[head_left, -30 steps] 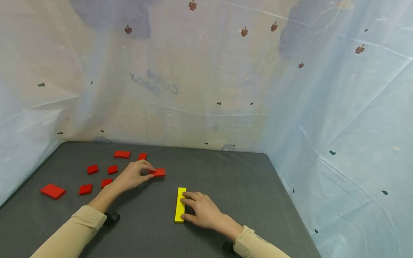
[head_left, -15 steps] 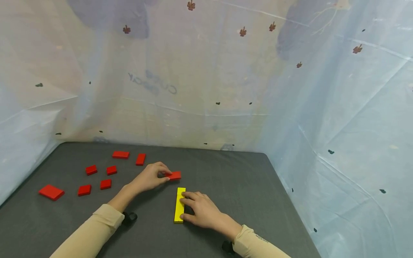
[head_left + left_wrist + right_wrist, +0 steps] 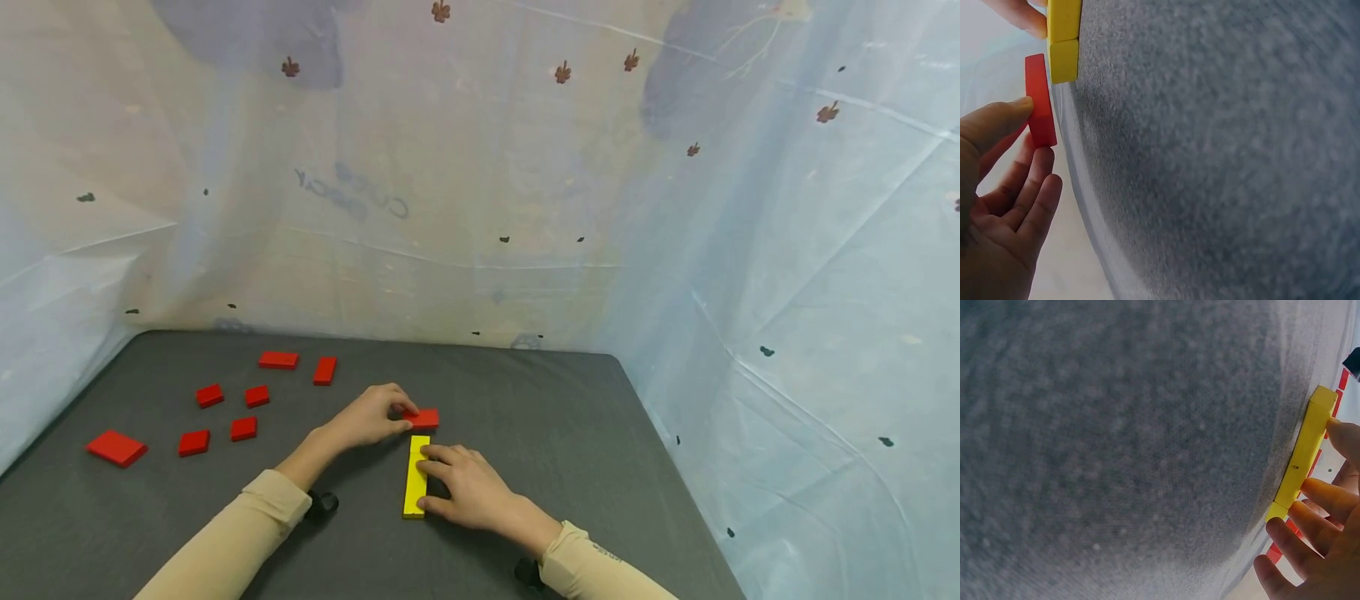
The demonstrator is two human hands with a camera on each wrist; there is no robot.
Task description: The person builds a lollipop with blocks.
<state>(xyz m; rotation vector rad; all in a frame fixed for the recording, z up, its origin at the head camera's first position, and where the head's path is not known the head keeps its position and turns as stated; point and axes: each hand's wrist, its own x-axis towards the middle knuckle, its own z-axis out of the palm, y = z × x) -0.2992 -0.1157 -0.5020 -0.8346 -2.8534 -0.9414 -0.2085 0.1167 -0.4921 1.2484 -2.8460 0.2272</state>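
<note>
A red rectangular block [image 3: 426,419] is pinched between the thumb and fingers of my left hand [image 3: 367,417]. It is just beyond the far end of a yellow strip, and in the left wrist view the red block [image 3: 1040,112] hangs beside that end, held by one end. The strip is a long yellow block [image 3: 415,492] with a short yellow block [image 3: 420,443] set end to end at its far side. My right hand [image 3: 474,490] has its fingers spread and relaxed, thumb and fingertips touching the strip's right side; the right wrist view shows them along the long yellow block [image 3: 1310,447].
On the left of the dark table [image 3: 585,467] lie several red pieces: a large block [image 3: 117,448], a long one [image 3: 278,360], a narrow upright-lying one [image 3: 325,371] and several small squares [image 3: 194,442]. Translucent printed sheeting [image 3: 450,183] hangs behind and right.
My left hand has carried the red block to the right and slightly nearer, up to the far end of the yellow strip. The right hand and yellow blocks have stayed put.
</note>
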